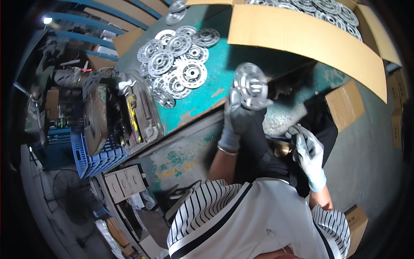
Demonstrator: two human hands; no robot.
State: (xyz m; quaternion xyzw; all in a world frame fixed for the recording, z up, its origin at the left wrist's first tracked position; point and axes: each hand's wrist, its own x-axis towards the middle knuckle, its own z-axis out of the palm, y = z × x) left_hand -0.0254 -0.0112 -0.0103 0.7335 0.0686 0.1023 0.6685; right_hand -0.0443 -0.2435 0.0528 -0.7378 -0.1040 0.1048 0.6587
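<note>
My left hand (pixel 237 115), in a grey work glove with a bracelet at the wrist, is closed on the lower edge of a round metal flange disc (pixel 250 86). The disc stands nearly upright above the near edge of the green table, its raised hub and slots showing. In front of my lap, my right hand (pixel 308 152), gloved in grey and white, has its fingers curled together. A dark slim thing seems to stick out from them, too unclear to name. A heap of similar metal discs (pixel 161 62) lies on the green tabletop (pixel 215 80), ahead and to the left.
An open cardboard box (pixel 302 39) with several discs (pixel 325 9) inside stands at the far right, its flap hanging over the table. At left are a tool tray (pixel 148 108) with a yellow-handled tool (pixel 132 113), a blue plastic crate (pixel 84 157) and a fan (pixel 71 190).
</note>
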